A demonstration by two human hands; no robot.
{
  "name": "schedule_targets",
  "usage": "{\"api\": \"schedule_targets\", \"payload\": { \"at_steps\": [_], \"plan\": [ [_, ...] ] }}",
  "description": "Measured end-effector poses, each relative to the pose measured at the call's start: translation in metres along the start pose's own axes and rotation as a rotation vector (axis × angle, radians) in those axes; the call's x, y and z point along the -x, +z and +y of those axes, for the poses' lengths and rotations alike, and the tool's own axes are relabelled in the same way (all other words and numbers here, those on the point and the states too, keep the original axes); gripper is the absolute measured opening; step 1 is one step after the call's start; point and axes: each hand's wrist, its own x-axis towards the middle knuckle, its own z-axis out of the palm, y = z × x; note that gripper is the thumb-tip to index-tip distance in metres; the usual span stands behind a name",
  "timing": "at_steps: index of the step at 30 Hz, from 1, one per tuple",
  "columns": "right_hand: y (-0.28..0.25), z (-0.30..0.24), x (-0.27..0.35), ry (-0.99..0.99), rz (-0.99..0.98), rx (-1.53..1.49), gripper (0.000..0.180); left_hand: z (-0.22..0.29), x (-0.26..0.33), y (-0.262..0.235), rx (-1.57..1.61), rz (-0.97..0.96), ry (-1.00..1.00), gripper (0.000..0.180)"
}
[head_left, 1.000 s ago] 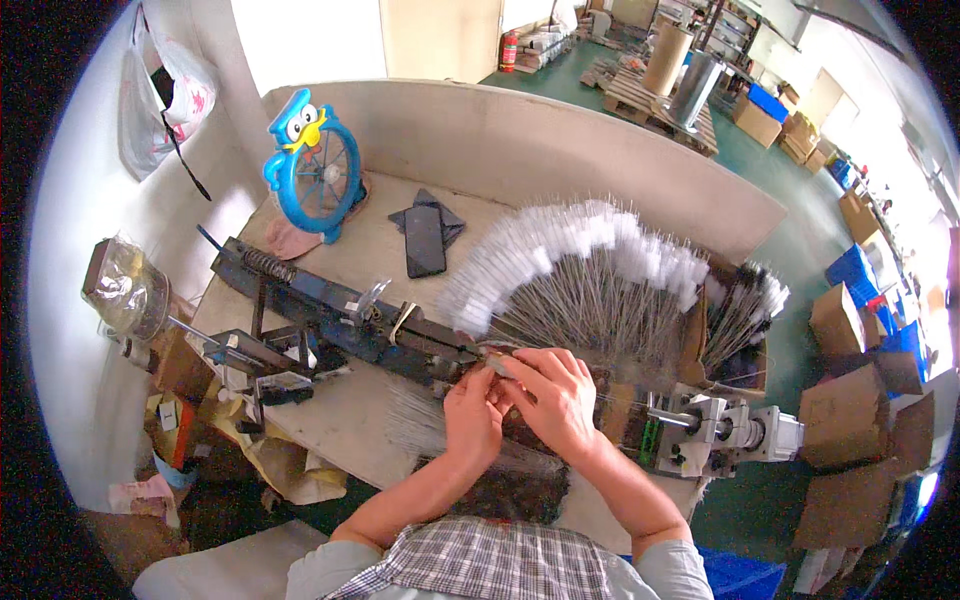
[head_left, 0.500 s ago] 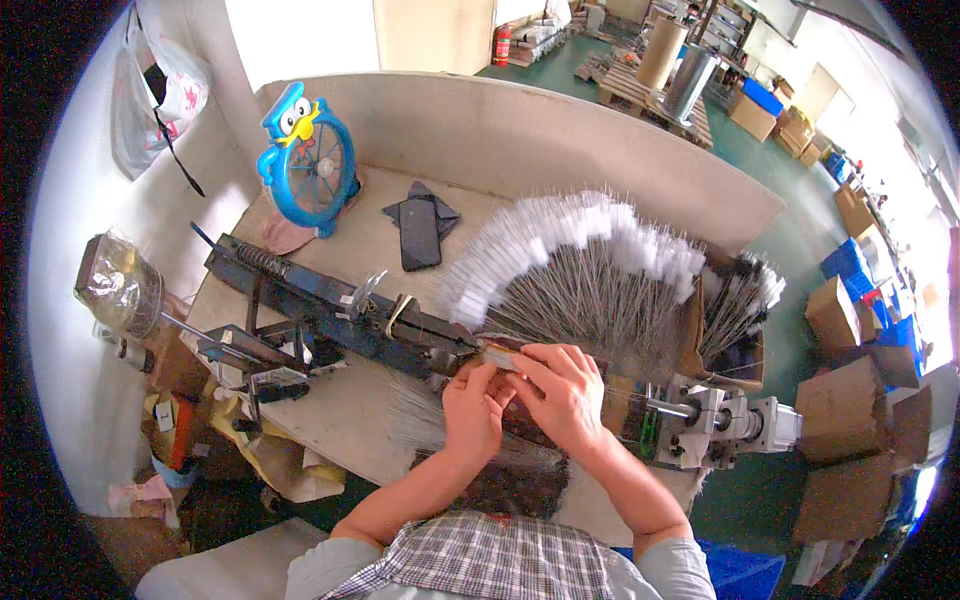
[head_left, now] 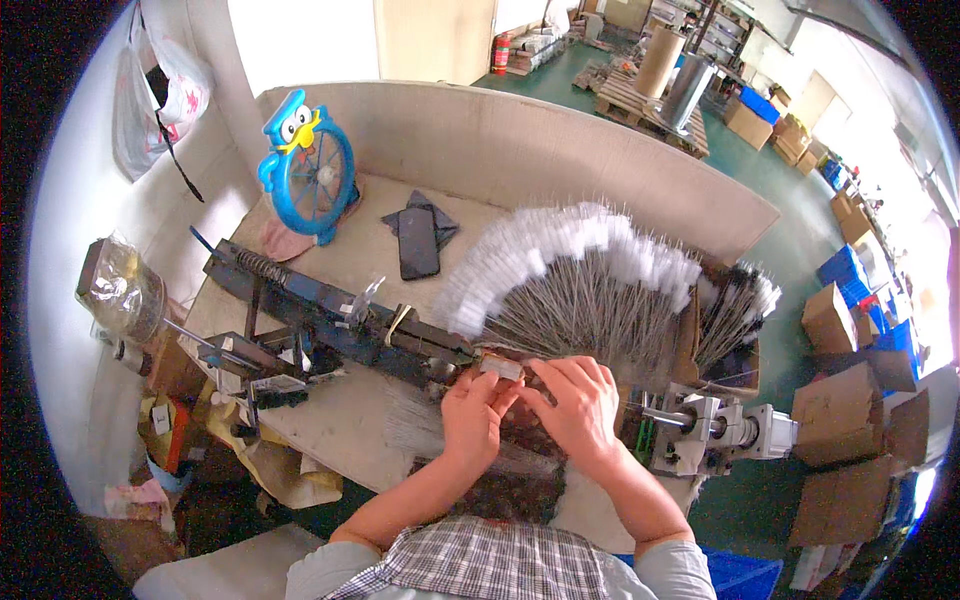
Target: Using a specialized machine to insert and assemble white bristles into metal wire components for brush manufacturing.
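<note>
Over the flat beige bench (head_left: 345,412), inside its front edge, the bare left hand (head_left: 471,420) partly hides a small pale-grey block (head_left: 501,367) whose material we cannot tell.

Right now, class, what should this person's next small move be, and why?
Perhaps ease the right hand slightly left, toward the grey block: its fingertips lie just right of the block, while the left hand has its thumb at the block's near edge, seemingly steadying it.

A bare strip of surface (head_left: 365,255) lies open between the black rail (head_left: 315,305) and the phone (head_left: 418,245), but fanned white-tipped brushes (head_left: 575,280) bar the way beyond the hands (head_left: 472,420) and a metal unit (head_left: 705,430) blocks the right.
</note>
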Motion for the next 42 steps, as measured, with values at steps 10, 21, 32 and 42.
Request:
{"api": "schedule_targets", "payload": {
  "at_steps": [10, 21, 32, 42],
  "plan": [
    [-0.007, 0.007, 0.019, 0.035, -0.107, 0.001, 0.013, 0.015, 0.015, 0.006, 0.065, -0.091, -0.144, 0.06],
    [-0.011, 0.008, 0.049, 0.133, -0.259, -0.266, 0.011, 0.048, 0.034, -0.053, -0.432, -0.004, 0.024, 0.038],
    [0.07, -0.005, 0.09, -0.104, -0.511, -0.128, 0.022, 0.235, 0.027, -0.331, -0.221, 0.876, 0.561, 0.038],
    [0.002, 0.018, 0.094, 0.086, -0.553, 0.065, 0.024, 0.117, 0.02, -0.23, -0.049, 0.547, 0.287, 0.035]
  ]
}}
